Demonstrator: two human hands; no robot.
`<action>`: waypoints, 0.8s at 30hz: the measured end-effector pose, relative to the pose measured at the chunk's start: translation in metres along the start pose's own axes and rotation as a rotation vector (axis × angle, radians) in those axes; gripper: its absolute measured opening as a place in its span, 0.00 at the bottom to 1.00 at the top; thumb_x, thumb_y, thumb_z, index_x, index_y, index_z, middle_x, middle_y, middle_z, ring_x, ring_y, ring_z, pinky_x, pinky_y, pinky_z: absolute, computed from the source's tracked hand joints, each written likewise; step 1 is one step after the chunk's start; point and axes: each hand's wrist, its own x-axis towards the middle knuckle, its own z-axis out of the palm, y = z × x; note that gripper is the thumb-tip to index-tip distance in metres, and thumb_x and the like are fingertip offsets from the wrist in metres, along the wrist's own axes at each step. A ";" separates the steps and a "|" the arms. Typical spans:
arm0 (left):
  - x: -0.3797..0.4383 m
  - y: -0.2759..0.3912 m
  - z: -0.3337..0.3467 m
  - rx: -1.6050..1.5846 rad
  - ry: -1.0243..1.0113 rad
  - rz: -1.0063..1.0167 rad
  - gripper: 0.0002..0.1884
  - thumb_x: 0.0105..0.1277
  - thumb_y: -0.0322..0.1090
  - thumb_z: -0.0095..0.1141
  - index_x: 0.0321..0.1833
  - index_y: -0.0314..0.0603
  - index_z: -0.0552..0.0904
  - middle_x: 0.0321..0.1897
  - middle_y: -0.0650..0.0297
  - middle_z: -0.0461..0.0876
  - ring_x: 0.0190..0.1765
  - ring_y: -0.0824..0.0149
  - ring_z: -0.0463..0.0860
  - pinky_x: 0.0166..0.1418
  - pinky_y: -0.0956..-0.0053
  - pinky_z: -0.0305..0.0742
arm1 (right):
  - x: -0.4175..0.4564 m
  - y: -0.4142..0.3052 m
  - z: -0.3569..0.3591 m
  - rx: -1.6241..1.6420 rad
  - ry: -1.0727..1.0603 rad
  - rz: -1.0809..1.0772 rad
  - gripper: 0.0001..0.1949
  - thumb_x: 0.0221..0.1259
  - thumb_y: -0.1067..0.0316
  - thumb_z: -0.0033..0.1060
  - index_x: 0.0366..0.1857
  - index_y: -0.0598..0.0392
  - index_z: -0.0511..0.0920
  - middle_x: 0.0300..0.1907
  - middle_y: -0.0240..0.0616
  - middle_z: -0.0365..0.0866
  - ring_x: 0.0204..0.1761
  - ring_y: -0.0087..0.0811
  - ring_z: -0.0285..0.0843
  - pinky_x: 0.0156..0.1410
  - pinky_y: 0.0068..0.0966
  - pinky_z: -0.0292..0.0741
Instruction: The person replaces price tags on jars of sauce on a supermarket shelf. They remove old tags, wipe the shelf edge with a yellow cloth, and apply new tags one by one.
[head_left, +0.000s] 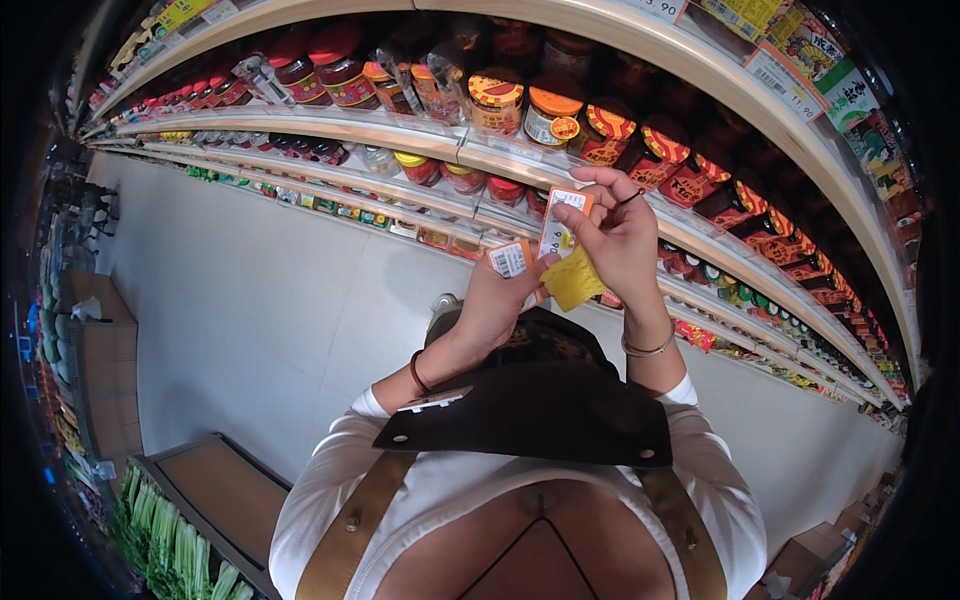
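Observation:
My left hand (491, 304) grips an orange-edged paper price label (511, 260) that bears a barcode. A second price label (561, 214), also edged in orange, sits between the thumb and fingers of my right hand (624, 236). Below that label hangs a crumpled yellow piece of material (574, 279), touching both hands; whether it is cloth or plastic I cannot tell. Both hands are held in front of a wooden-edged shelf (517, 174), close to its price rail. Jars with red and orange lids, such as an orange-lidded jar (551, 116), stand just behind it.
Curved by the lens, an upper shelf edge (585, 22) passes above my hands. Jars with yellow and red lids (459, 177) stand on a lower shelf. Behind me at left are a stand of leafy green vegetables (169, 532) and brown boxes (109, 367). Pale tiled floor (255, 300) lies between.

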 end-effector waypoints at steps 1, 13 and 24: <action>-0.004 -0.001 0.003 0.000 -0.015 -0.005 0.10 0.68 0.25 0.54 0.51 0.32 0.77 0.43 0.61 0.83 0.45 0.72 0.82 0.49 0.76 0.79 | -0.001 0.001 0.001 0.063 0.001 0.015 0.20 0.54 0.78 0.66 0.53 0.54 0.78 0.22 0.17 0.70 0.19 0.09 0.51 0.24 0.11 0.53; -0.022 0.001 0.013 -0.054 0.030 0.007 0.11 0.66 0.26 0.57 0.50 0.33 0.78 0.41 0.64 0.84 0.40 0.77 0.82 0.42 0.81 0.78 | -0.007 -0.027 -0.003 -0.331 -0.296 0.051 0.18 0.58 0.80 0.61 0.53 0.56 0.79 0.19 0.17 0.59 0.22 0.10 0.49 0.28 0.12 0.51; -0.030 0.002 0.012 -0.081 0.103 0.078 0.11 0.67 0.29 0.57 0.50 0.32 0.79 0.40 0.63 0.84 0.42 0.75 0.82 0.45 0.79 0.77 | -0.019 -0.015 -0.002 -0.201 -0.327 0.110 0.12 0.58 0.74 0.62 0.46 0.58 0.79 0.26 0.27 0.79 0.19 0.13 0.60 0.25 0.16 0.61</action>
